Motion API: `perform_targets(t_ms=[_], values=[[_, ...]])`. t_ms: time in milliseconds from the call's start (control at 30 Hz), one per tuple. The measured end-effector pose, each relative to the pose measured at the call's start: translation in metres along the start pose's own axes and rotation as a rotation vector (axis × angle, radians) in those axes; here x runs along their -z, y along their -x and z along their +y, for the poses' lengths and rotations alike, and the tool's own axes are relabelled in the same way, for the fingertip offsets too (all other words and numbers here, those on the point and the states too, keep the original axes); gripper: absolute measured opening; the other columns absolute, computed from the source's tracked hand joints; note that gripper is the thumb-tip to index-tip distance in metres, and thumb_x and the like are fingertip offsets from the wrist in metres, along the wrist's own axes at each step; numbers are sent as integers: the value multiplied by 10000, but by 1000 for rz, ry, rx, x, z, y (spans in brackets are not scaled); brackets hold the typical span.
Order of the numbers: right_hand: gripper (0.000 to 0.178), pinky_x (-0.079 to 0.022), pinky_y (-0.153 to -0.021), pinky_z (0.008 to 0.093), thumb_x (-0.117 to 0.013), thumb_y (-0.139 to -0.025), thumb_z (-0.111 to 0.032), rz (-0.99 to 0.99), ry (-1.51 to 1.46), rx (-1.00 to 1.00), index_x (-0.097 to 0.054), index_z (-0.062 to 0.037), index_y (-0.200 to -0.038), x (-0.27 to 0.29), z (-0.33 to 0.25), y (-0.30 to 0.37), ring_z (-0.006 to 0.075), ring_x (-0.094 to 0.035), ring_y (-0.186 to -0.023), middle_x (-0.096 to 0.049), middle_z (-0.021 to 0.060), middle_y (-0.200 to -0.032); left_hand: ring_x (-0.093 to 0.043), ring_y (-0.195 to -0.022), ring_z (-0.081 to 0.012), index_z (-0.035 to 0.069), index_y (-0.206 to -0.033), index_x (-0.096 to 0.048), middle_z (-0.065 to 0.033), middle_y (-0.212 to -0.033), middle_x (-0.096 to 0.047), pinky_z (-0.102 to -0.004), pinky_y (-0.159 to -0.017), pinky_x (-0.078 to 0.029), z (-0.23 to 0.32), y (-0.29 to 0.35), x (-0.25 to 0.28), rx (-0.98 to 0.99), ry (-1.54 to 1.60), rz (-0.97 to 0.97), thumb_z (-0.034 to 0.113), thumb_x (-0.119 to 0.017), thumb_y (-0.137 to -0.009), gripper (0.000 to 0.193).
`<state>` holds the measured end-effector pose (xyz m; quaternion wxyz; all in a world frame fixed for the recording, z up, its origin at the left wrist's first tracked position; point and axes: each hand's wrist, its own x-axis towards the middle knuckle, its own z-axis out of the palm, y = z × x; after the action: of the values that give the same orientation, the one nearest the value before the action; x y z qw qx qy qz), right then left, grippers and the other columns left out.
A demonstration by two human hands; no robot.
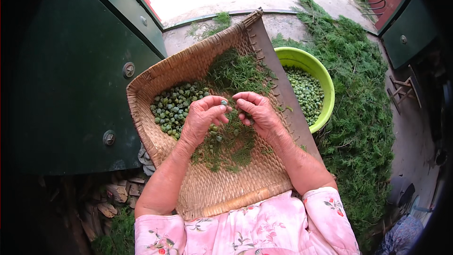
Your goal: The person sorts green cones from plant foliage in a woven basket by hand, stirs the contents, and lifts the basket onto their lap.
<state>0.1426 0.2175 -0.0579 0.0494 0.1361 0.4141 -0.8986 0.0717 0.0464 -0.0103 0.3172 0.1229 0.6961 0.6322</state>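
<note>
My left hand pinches a small green seed cone between thumb and forefinger. Close beside it, my right hand is curled with thumb and forefinger together, and some small green cones show partly under its fingers. Both hands are above a woven winnowing basket that rests on my lap. A heap of green cones fills its left side. Feathery evergreen sprigs are piled at its far end, and loose sprig bits lie scattered below my hands.
A lime-green tub full of cones stands right of the basket. Cut evergreen branches cover the floor beyond it. Dark green doors stand at the left, with split firewood below. A small wooden stool is at far right.
</note>
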Motion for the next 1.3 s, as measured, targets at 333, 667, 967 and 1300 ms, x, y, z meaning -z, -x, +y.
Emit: perform_targets(t_ms=[333,667,967,1300], values=[[250,-375,-449,180,-662,-866,-150,-97,154,57,-599,-28,-1075,-9,-4,4,47,-516,-597,-603,-5,-865,-584,-747,-55,19,-1094,-590,7,-834,-626,-199,-623,-490,-6,0,0,13,22,-46,43,-636,-820,279],[142,-451,-533,206,-662,-842,-150,-14,459,116,-651,-29,-916,-18,-6,13,54,-543,-624,-617,-10,-755,-534,-669,-53,15,-1093,-571,5,-744,-607,-211,-617,-456,-3,1,-8,-9,-118,-27,20,-613,-761,336],[172,-382,-455,171,-648,-851,-82,529,491,546,-617,-18,-1007,40,-65,4,39,-508,-583,-590,-12,-789,-571,-691,-60,9,-979,-648,-6,-834,-631,-215,-639,-480,-6,-3,-1,-154,-247,155,-18,-590,-798,192],[280,-428,-951,368,-672,-765,-101,1153,1115,655,-650,-24,-1033,150,-73,7,301,-564,-1038,-581,158,-1131,-504,-684,-24,0,-975,-669,1,-897,-617,-202,-650,-436,3,-5,18,-225,-463,229,9,-609,-794,191]])
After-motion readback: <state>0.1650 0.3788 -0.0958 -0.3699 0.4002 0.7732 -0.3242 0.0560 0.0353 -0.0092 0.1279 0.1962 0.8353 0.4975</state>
